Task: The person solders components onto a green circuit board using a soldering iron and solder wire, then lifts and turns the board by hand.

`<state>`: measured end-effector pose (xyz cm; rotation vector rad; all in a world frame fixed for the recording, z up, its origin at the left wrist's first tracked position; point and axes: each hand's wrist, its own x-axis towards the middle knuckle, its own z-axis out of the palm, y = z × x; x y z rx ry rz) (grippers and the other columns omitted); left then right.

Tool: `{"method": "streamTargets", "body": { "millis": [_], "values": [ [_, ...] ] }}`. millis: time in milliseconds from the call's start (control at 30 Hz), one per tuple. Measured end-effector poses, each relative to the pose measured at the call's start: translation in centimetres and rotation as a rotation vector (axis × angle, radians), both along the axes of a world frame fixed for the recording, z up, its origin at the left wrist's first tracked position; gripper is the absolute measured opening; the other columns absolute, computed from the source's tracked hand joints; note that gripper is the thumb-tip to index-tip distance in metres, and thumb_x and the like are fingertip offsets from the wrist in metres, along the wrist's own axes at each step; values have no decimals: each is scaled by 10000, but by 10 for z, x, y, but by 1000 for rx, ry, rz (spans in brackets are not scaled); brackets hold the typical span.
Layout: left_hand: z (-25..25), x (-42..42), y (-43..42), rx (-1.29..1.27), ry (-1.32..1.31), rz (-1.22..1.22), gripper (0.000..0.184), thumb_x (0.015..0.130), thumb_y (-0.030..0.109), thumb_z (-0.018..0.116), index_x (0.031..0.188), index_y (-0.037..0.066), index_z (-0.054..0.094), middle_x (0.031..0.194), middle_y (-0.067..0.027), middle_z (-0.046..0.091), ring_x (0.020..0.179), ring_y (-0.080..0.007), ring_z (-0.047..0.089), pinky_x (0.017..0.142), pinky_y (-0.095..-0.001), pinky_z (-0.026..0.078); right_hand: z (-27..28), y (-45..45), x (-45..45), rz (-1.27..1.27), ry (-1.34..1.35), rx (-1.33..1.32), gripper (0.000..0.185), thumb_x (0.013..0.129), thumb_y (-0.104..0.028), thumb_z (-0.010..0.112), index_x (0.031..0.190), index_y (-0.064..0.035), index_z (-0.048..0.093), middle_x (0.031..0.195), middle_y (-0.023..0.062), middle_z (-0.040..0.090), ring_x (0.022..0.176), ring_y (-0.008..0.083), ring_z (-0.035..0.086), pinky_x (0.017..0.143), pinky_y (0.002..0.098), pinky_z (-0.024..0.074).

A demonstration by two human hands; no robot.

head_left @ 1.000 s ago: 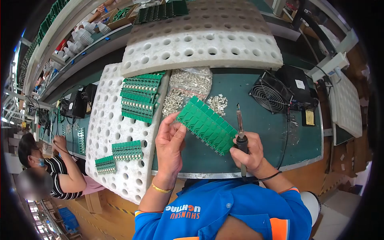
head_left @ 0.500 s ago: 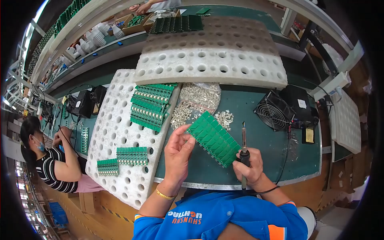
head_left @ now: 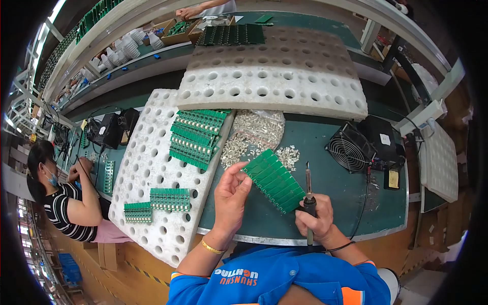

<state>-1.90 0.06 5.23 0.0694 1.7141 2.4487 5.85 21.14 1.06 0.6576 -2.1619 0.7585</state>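
Observation:
A green circuit board panel (head_left: 275,181) is tilted over the table in front of me. My left hand (head_left: 231,198) pinches its upper left corner between thumb and fingers. In my right hand (head_left: 316,217) is a soldering iron (head_left: 309,203), its tip pointing up and away from me; the fingers of that hand sit at the board's lower right corner. Small metal parts (head_left: 236,152) lie in a loose heap beyond the board, beside a clear plastic bag (head_left: 262,127) full of the same parts.
A white foam board (head_left: 147,168) on the left carries stacked green panels (head_left: 195,137) and two separate panels (head_left: 170,199). Another foam slab (head_left: 274,84) spans the back. At right stand a fan (head_left: 348,147) and a yellow sponge holder (head_left: 393,179). A co-worker (head_left: 71,198) sits at left.
The circuit board has shifted slightly right and down and turned a little, still held in my left hand. The soldering iron stays in my right hand. The whole view has shifted slightly.

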Motion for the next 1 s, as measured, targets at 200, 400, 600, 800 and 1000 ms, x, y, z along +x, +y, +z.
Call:
{"method": "streamTargets", "body": {
  "millis": [200, 400, 600, 800, 1000],
  "values": [
    [-11, 2, 2, -40, 11, -25, 331, 961, 61, 598, 1287, 68, 541, 911, 46, 563, 658, 10, 415, 504, -157, 276, 3, 0, -3, -14, -19, -39, 422, 699, -32, 761, 1056, -155, 572, 974, 109, 590, 859, 299, 602, 700, 402, 513],
    [-15, 10, 8, -216, 120, -84, 289, 970, 33, 576, 1259, 44, 577, 929, 36, 571, 797, -15, 495, 647, -159, 384, 29, 16, -4, 188, -83, -157, 299, 849, -230, 712, 1099, -113, 596, 914, 106, 613, 797, 287, 594, 674, 419, 495],
    [-10, 12, 10, -466, 234, -90, 249, 950, 9, 568, 1178, 67, 652, 894, -37, 633, 680, -68, 517, 587, -227, 423, 37, 16, -6, 343, -105, -357, 305, 901, -219, 638, 1118, -15, 572, 719, 82, 589, 613, 250, 561, 655, 414, 475],
    [0, 12, 11, -595, 315, -164, 275, 946, 1, 580, 1209, 46, 648, 942, -13, 619, 730, -38, 491, 633, -195, 413, 31, 20, -9, 395, -176, -403, 251, 732, -73, 635, 972, -1, 637, 696, 68, 561, 576, 235, 534, 633, 397, 443],
    [3, 10, 11, -652, 290, -213, 304, 911, -46, 559, 1191, 45, 637, 960, -129, 668, 785, -218, 639, 698, -301, 505, 28, 21, -11, 401, -191, -411, 268, 694, -50, 626, 956, 4, 642, 670, 66, 565, 564, 225, 533, 633, 391, 437]
  ]
}}
